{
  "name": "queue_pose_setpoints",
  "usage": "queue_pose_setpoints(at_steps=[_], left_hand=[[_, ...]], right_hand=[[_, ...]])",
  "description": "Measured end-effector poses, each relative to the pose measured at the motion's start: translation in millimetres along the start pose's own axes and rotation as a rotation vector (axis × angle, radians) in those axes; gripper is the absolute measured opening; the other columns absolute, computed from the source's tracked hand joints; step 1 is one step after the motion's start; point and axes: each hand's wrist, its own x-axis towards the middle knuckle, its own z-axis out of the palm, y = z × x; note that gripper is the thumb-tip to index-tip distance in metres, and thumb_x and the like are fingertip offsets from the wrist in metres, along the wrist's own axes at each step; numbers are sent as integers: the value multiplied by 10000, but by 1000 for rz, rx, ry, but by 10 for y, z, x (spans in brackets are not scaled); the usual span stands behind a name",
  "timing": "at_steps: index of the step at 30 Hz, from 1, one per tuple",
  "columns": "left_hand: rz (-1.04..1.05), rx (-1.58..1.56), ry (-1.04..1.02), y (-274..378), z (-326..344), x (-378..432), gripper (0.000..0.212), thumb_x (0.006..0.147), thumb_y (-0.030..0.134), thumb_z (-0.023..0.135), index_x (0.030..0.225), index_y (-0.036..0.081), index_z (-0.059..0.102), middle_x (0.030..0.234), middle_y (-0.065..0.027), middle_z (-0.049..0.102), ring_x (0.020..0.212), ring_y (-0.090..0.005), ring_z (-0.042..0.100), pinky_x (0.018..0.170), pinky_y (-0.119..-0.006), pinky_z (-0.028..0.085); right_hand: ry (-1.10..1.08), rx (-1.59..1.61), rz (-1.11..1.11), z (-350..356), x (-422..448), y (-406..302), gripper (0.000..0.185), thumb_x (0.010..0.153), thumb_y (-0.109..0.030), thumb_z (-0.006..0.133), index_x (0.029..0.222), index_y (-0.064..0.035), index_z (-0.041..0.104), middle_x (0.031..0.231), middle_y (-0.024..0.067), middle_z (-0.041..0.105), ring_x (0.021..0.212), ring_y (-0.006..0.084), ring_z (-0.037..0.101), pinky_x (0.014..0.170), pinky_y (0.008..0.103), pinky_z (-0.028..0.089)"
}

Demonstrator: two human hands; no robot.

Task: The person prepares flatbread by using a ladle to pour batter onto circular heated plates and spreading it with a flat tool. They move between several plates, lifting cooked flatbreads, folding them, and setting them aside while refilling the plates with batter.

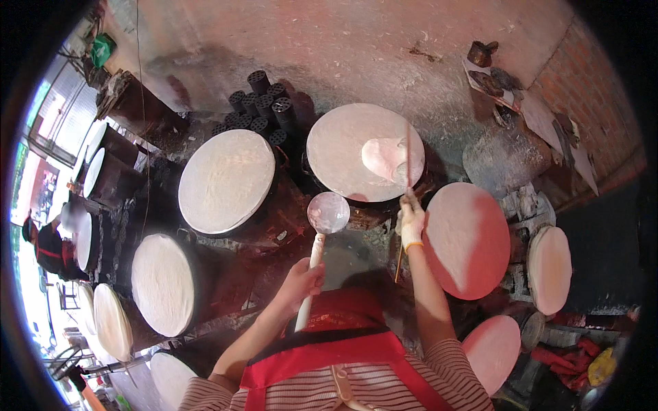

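My bare left hand grips the pale handle of a ladle, its round bowl raised in front of the red apron. My right hand, in a white work glove with a yellow cuff, holds a thin stick that reaches over a round griddle. On that griddle lies a pale wet patch of batter, right of the middle. The stick's far part is blurred, and I cannot tell whether it touches the batter. Its near end pokes out below the glove.
Round pale-topped drum stoves surround me, including one at left, one further left and one at right. Honeycomb coal briquettes are stacked by the wall. A ledge holds dark objects. Another person is at far left.
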Motion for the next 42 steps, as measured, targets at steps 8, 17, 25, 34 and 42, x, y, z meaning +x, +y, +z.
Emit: queue_pose_setpoints(at_steps=[8, 17, 25, 34, 42], left_hand=[[115, 250, 114, 197, -66, 679, 151, 857, 199, 514, 853, 60, 457, 651, 4, 439, 506, -81, 416, 408, -207, 351], [194, 269, 214, 314, 550, 1970, 94, 774, 2, 412, 862, 13, 381, 580, -55, 400, 403, -143, 391, 315, -293, 343], [-197, -524, -258, 877, 524, 1080, 118, 837, 35, 408, 955, 31, 410, 582, 21, 370, 420, -47, 336, 322, -158, 303], [-292, -476, -63, 469, 149, 577, 96, 835, 47, 457, 900, 19, 392, 620, 4, 358, 429, -36, 297, 302, -136, 221], [26, -525, 47, 70, -590, -543, 152, 826, 34, 455, 963, 32, 390, 682, -32, 427, 439, -30, 316, 324, -140, 230]], right_hand=[[-288, -282, 95, -453, -420, 95, 347, 835, -84, 517, 1154, -219, 555, 651, -88, 494, 408, 14, 328, 363, 168, 265], [-230, -22, 103, -397, -549, 626, 345, 846, -170, 545, 1183, -241, 517, 540, -49, 456, 324, 67, 353, 293, 219, 293], [-395, -52, 255, -383, -583, -224, 273, 843, -136, 531, 1109, -188, 564, 598, -15, 512, 359, 54, 388, 273, 220, 271], [-496, -609, -303, -528, -971, 397, 356, 862, -155, 523, 1215, -115, 489, 1130, 118, 562, 853, 112, 536, 769, 225, 415], [-406, -529, -325, -127, -951, 519, 553, 815, -99, 560, 1301, 6, 318, 1322, 102, 378, 1127, 165, 410, 945, 258, 309]])
